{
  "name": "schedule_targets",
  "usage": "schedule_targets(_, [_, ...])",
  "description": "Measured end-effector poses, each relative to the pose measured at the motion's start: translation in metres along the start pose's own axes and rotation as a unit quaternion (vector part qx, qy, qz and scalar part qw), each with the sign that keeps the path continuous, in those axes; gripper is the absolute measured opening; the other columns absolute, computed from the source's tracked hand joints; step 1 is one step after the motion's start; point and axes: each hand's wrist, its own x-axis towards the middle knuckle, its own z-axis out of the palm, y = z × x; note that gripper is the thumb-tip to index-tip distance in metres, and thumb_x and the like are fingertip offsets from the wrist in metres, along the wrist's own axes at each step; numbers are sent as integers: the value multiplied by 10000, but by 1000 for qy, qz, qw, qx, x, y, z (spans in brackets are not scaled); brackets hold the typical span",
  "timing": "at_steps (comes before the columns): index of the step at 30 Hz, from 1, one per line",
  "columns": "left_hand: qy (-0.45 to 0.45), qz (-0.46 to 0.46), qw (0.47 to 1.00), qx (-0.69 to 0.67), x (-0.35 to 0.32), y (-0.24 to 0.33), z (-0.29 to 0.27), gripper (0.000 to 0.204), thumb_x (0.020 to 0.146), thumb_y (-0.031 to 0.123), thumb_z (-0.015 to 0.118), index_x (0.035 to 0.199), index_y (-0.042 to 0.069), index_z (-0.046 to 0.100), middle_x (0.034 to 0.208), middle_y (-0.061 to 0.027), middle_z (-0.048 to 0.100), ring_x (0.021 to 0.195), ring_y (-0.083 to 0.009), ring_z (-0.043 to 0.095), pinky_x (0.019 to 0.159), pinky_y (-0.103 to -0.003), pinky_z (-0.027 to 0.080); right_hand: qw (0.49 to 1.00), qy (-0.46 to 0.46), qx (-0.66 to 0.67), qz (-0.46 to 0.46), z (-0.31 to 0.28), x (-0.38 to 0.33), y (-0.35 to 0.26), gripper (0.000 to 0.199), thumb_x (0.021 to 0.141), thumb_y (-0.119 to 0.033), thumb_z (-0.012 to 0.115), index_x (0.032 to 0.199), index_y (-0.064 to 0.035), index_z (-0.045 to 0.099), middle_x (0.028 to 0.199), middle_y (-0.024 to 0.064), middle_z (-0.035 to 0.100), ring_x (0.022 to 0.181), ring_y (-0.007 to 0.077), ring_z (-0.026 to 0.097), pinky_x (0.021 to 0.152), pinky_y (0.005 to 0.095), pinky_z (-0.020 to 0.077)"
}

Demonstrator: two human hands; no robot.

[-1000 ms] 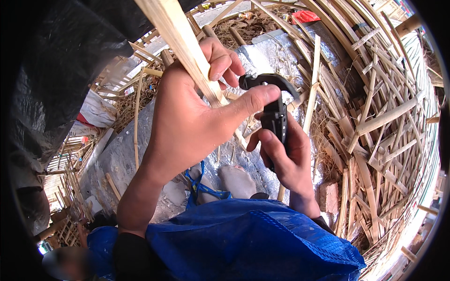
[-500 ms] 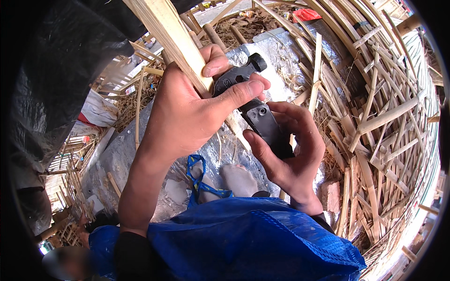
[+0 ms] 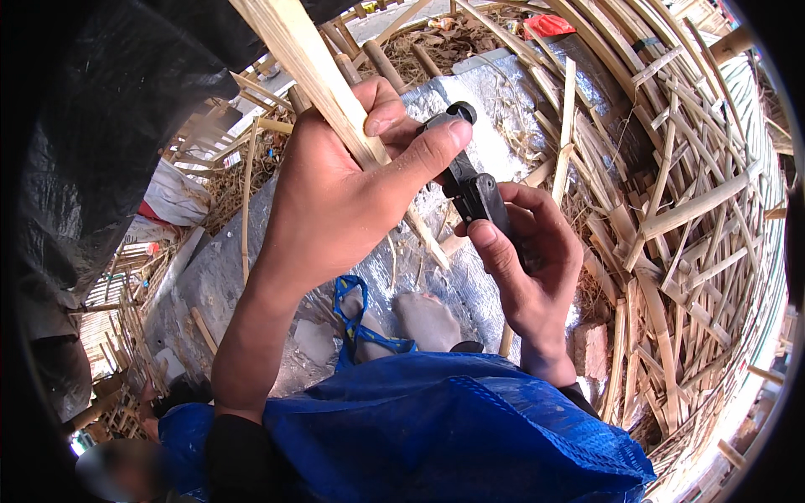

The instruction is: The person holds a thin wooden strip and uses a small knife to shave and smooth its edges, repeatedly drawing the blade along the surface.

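My left hand [image 3: 331, 210] is closed round a pale split bamboo or wooden stick [image 3: 314, 71], which slants from the top down through the fist to a narrow lower end. The same hand's thumb and fingers also pinch the upper end of a black tool [image 3: 482, 199], which has a rounded, hammer-like knob and a pivot at its middle. Fingers and thumb of my right hand [image 3: 541, 277] grip the lower body of this tool, whose far end is hidden in the palm. Blue sheeting [image 3: 453, 427] covers my lap below the hands.
Split bamboo strips [image 3: 696, 226] lie heaped along the right. A shiny silver sheet [image 3: 243, 251] spreads underneath, with a blue patterned strap [image 3: 369, 335] near my feet. Black sheeting [image 3: 92, 151] hangs at the left. A person's blurred head [image 3: 126, 469] shows at the lower left.
The black tool has turned between my hands and now shows a narrower side. My right thumb has shifted up and right along it. The stick has moved slightly to the right.
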Motion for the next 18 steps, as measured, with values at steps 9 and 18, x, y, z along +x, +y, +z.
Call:
schedule_targets(9, [-9, 25, 995, -94, 4, -7, 4, 325, 952, 93, 657, 818, 144, 366, 954, -116, 714, 883, -118, 690, 709, -217, 524, 995, -12, 84, -53, -9, -1, 4, 368, 890, -77, 715, 1208, 33, 566, 1072, 103, 671, 980, 125, 627, 867, 249, 480])
schedule_targets(18, [-54, 41, 985, -156, 9, -20, 2, 324, 973, 105, 625, 807, 145, 349, 918, -78, 642, 935, -196, 702, 729, -257, 553, 992, -48, 93, -67, -8, 0, 12, 411, 846, -13, 738, 1209, 64, 561, 1071, 57, 615, 858, 85, 523, 802, 241, 454])
